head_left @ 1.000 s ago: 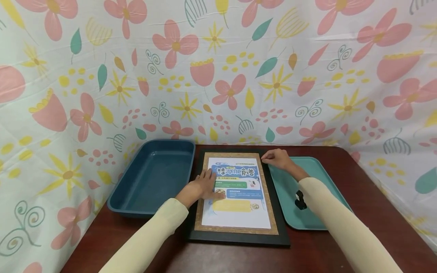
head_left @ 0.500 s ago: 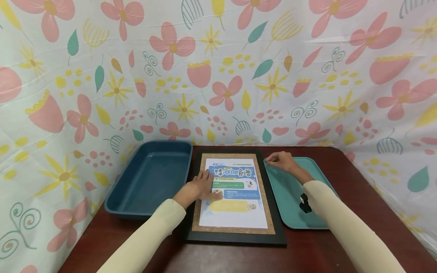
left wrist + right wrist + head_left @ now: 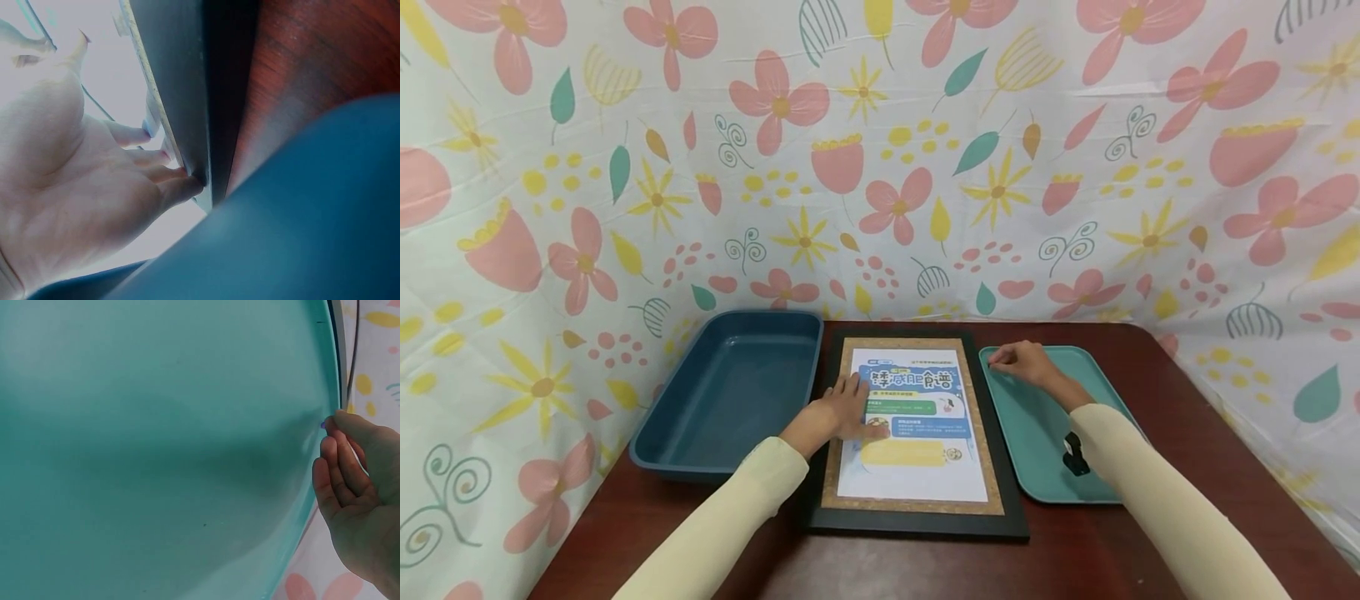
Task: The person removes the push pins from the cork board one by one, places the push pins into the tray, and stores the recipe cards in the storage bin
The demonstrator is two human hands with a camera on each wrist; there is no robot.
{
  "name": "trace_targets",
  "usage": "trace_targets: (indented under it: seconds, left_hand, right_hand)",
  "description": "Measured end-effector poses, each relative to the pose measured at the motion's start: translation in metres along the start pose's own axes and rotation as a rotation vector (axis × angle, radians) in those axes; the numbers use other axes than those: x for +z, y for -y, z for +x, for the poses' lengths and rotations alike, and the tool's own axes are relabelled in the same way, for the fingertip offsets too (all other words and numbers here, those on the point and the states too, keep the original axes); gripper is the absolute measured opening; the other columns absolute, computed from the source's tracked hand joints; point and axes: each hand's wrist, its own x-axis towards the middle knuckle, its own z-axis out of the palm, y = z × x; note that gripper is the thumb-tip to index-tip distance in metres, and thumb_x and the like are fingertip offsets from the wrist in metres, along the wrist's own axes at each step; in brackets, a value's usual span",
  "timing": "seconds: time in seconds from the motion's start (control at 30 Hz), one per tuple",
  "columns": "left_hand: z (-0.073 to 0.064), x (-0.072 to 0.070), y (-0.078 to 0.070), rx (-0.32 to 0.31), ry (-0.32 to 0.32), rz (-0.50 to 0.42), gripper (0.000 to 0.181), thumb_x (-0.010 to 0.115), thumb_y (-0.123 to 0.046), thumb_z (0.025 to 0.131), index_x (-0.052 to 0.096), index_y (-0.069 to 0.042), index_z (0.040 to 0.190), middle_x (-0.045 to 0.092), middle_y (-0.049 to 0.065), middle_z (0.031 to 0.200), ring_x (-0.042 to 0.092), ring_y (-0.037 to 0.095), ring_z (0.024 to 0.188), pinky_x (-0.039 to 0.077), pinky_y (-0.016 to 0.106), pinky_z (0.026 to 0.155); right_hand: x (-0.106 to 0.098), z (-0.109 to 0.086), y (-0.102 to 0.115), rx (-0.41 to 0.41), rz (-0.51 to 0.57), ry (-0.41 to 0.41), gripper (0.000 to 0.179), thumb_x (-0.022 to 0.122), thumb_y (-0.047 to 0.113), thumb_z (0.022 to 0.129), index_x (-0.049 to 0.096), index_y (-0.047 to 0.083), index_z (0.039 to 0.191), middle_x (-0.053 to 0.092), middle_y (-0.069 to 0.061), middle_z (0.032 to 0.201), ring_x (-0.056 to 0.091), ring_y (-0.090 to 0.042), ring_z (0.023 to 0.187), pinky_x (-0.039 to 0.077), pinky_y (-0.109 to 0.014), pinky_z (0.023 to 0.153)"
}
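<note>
On the left part of a printed paper sheet (image 3: 917, 479) my left hand (image 3: 842, 412) lies flat, fingers spread. The sheet rests on a cork board (image 3: 992, 496) with a black frame (image 3: 917, 523). In the left wrist view, fingertips of the left hand (image 3: 94, 156) reach the frame's edge (image 3: 172, 81). Over the far left corner of a teal tray (image 3: 1037, 467), my right hand (image 3: 1026, 364) has its thumb and forefinger together. The right wrist view shows a tiny purple piece (image 3: 323, 425) pinched at those fingertips; most of it is hidden.
A deep blue bin (image 3: 730, 400) stands left of the board, close to the left forearm. Behind the dark red table (image 3: 880, 567) hangs a flowered cloth (image 3: 880, 167). The teal tray lies along the board's right side.
My right hand has moved right, from the frame's upper right corner to over the teal tray's far left corner. The left hand has stayed on the sheet. The head view has shifted slightly.
</note>
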Motion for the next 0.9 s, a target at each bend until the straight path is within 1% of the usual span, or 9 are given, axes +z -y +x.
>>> trace_targets:
  seconds: [0.17, 0.3, 0.57, 0.73, 0.9]
  left_hand:
    - [0.001, 0.001, 0.001, 0.007, -0.006, 0.008, 0.104, 0.045, -0.075, 0.084, 0.013, -0.004, 0.154, 0.006, 0.017, 0.159, 0.007, 0.036, 0.146, 0.023, 0.050, 0.113]
    - [0.001, 0.001, 0.001, 0.008, -0.004, 0.006, 0.104, 0.044, -0.075, 0.084, 0.012, -0.005, 0.154, 0.005, 0.016, 0.159, 0.007, 0.036, 0.146, 0.022, 0.049, 0.113]
    - [-0.001, 0.001, 0.001, 0.015, -0.007, -0.019, 0.103, 0.046, -0.074, 0.085, 0.011, -0.005, 0.154, 0.005, 0.017, 0.159, 0.007, 0.036, 0.146, 0.021, 0.050, 0.113]
    - [-0.001, 0.001, 0.001, 0.002, -0.005, -0.008, 0.104, 0.045, -0.075, 0.084, 0.011, -0.006, 0.154, 0.005, 0.016, 0.159, 0.007, 0.035, 0.146, 0.021, 0.049, 0.113]
    - [-0.002, -0.001, 0.000, -0.001, -0.004, 0.001, 0.104, 0.045, -0.075, 0.084, 0.012, -0.006, 0.154, 0.005, 0.016, 0.159, 0.007, 0.035, 0.146, 0.023, 0.049, 0.113]
  right_hand:
    - [0.002, -0.002, -0.003, 0.034, 0.021, 0.025, 0.013, 0.071, 0.011, 0.087, 0.075, 0.003, 0.096, 0.073, -0.010, 0.090, 0.066, -0.020, 0.077, 0.053, -0.034, 0.064]
    - [0.003, -0.003, -0.005, 0.048, 0.034, 0.027, 0.012, 0.071, 0.010, 0.087, 0.075, 0.002, 0.096, 0.073, -0.011, 0.091, 0.063, -0.017, 0.074, 0.051, -0.032, 0.063]
    - [0.005, -0.008, -0.004, 0.040, 0.026, 0.013, 0.012, 0.071, 0.011, 0.087, 0.075, 0.003, 0.095, 0.073, -0.010, 0.089, 0.065, -0.019, 0.076, 0.051, -0.032, 0.064]
    - [0.004, -0.012, 0.000, 0.019, 0.037, -0.003, 0.012, 0.071, 0.010, 0.087, 0.075, 0.001, 0.095, 0.072, -0.011, 0.088, 0.065, -0.020, 0.075, 0.051, -0.031, 0.063]
    - [0.004, -0.013, 0.000, 0.011, 0.029, -0.020, 0.013, 0.072, 0.009, 0.086, 0.075, 0.002, 0.095, 0.073, -0.010, 0.087, 0.065, -0.021, 0.076, 0.052, -0.032, 0.063]
